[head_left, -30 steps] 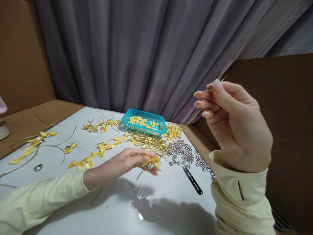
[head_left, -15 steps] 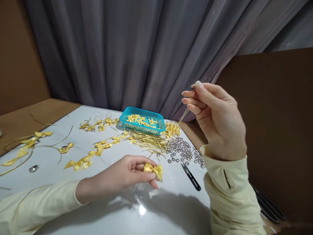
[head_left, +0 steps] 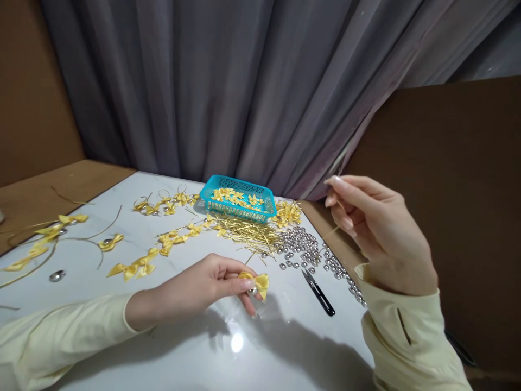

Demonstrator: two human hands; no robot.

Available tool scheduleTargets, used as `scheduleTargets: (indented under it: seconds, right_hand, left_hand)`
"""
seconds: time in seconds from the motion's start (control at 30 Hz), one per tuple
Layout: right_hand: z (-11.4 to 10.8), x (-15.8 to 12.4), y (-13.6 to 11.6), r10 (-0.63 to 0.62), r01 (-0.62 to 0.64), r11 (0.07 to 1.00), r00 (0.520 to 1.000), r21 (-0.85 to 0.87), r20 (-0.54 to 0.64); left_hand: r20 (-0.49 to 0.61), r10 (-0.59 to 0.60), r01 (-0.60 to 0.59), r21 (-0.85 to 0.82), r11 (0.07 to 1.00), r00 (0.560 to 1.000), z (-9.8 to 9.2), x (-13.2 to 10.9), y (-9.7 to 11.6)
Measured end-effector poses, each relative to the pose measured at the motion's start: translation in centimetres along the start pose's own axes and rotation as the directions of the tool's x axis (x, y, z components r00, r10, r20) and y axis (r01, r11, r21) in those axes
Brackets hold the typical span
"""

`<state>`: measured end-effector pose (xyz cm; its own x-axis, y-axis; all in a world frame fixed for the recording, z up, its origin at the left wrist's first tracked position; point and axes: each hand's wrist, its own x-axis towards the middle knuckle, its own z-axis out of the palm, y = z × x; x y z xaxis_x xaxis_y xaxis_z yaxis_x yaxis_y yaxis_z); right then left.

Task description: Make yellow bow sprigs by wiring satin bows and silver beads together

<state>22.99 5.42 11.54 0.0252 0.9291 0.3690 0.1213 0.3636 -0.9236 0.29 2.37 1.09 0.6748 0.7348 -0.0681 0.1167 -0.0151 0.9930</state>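
My left hand rests on the white table and pinches a small yellow ribbon bow with a silver bead under it. Off the table's right edge, my right hand is raised, its fingers closed on a thin gold wire that runs up past the fingertips. A heap of gold wires and a pile of silver beads lie between the two hands, farther back.
A turquoise basket with yellow bows stands at the table's far edge. Black thread snips lie right of my left hand. Bows strung on wire spread over the left side. A grey curtain and brown boards enclose the table.
My right hand has dropped lower and drifted right with the wire. My left hand has stayed in place, still pinching the bow.
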Motion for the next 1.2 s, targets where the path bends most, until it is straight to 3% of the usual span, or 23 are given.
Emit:
scheduleTargets:
  seconds: [0.1,0.23,0.37,0.5,0.6,0.7,1.2]
  right_hand:
    - [-0.4,-2.3,1.0,0.124,-0.112,0.986,0.988,-0.127,0.093]
    - [0.3,-5.3,2.3,0.280,-0.199,0.936,0.920,-0.290,0.273]
    - [1.5,-6.9,3.2,0.292,-0.166,0.935,0.861,-0.312,0.416]
    - [1.9,-7.1,4.0,0.254,-0.052,0.933,0.796,-0.355,0.549]
    - [2.1,-7.2,4.4,0.242,-0.020,0.921,0.811,-0.388,0.532]
    - [2.5,-7.3,4.4,0.296,-0.071,0.902,0.821,-0.426,0.488]
    - [3.5,-7.4,4.3,0.457,-0.243,0.844,0.793,-0.479,0.404]
  left_hand:
    - [0.001,-0.032,0.032,-0.037,0.999,0.999,-0.1,0.1,-0.2]
    - [-0.021,-0.102,0.101,-0.052,0.994,0.995,0.0,0.3,-0.1]
    - [-0.047,-0.169,0.165,-0.064,0.984,0.985,0.0,0.3,0.1]
    - [-0.063,-0.173,0.167,-0.088,0.982,0.983,0.0,0.3,-0.1]
    - [-0.080,-0.177,0.169,-0.098,0.981,0.981,-0.1,0.5,-0.4]
    - [-0.087,-0.159,0.148,-0.117,0.982,0.983,-0.2,0.6,-0.7]
    - [-0.095,-0.146,0.136,-0.109,0.985,0.985,0.0,0.7,-0.5]
